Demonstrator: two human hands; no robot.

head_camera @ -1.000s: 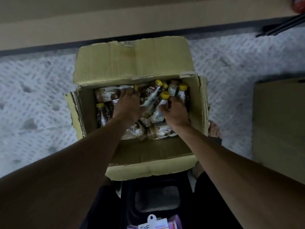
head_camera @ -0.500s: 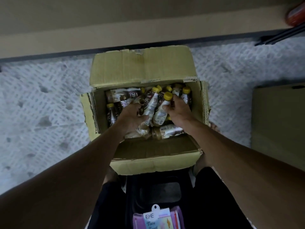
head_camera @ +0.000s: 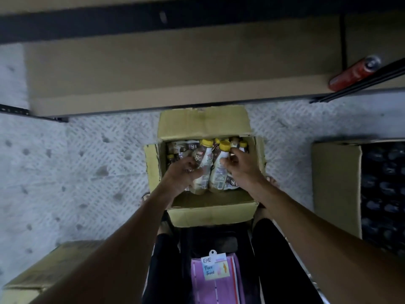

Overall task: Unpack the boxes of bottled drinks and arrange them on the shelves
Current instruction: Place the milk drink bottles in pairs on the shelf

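An open cardboard box [head_camera: 203, 212] stands on the floor between my feet, holding several brown drink bottles with yellow caps. My left hand [head_camera: 183, 174] grips one bottle [head_camera: 202, 163] by its body. My right hand [head_camera: 243, 166] grips a second bottle [head_camera: 220, 170] beside it. Both bottles are tilted, caps pointing away from me, and sit higher than the bottles lying in the box [head_camera: 182, 148]. Just beyond the box runs a low shelf lined with cardboard [head_camera: 175, 69].
A red bottle [head_camera: 352, 73] lies on the shelf at the right. Another open box of dark bottles [head_camera: 383, 194] stands to the right, and a closed box [head_camera: 43, 275] sits at the lower left. A purple face towel pack [head_camera: 215, 279] lies below me. The floor is patterned grey.
Both hands have closed on a bottle each and lifted them up out of the pile. The view has risen, so the shelf and neighbouring boxes now show.
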